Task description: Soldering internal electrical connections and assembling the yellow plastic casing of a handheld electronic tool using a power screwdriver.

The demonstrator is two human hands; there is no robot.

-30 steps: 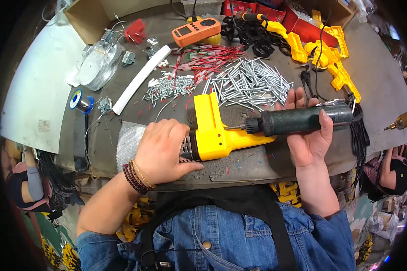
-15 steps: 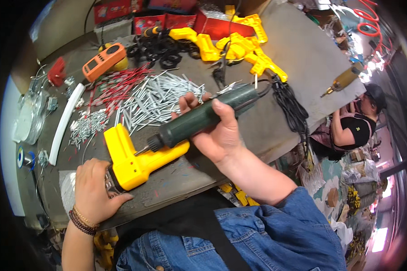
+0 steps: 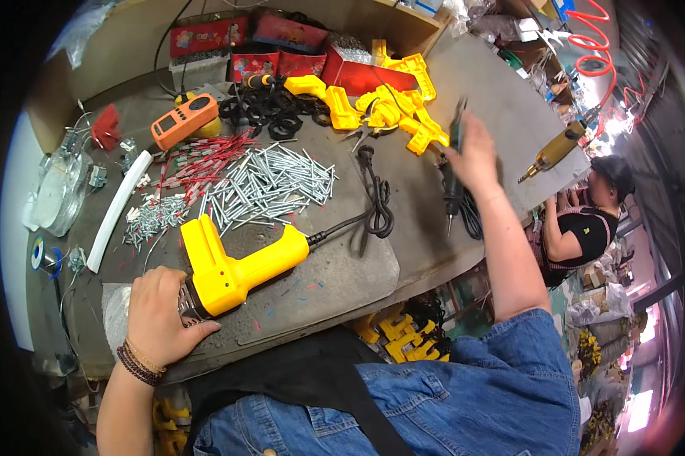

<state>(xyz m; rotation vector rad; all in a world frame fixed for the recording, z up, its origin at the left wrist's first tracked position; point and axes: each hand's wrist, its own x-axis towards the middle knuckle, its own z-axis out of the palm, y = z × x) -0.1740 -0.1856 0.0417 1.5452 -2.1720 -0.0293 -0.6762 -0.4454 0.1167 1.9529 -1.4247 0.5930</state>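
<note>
My left hand [image 3: 156, 315] grips the dark slotted end of a yellow pistol-shaped power tool [image 3: 232, 273], which lies on the worktable. A black cord [image 3: 335, 228] runs from the tool's handle to a coil with a plug. Far to the right, my right hand [image 3: 475, 156] is wrapped about a dark green electric screwdriver [image 3: 452, 196], its thumb across the body. The screwdriver's bit points toward the near table edge; its fingers are smeared by motion. Just left of that hand lie yellow plastic housing halves [image 3: 392, 106].
Long silver screws [image 3: 270, 186], small screws [image 3: 156, 220] and red-wired parts [image 3: 202, 163] lie heaped beyond the yellow tool. An orange meter [image 3: 184, 121] and red boxes [image 3: 373, 72] stand behind. At right are another screwdriver [image 3: 551, 156] and a seated person [image 3: 586, 228].
My right hand has carried the electric screwdriver from above the yellow tool to the right, swinging it round so its bit points nearer me. My left hand stays on the yellow tool.
</note>
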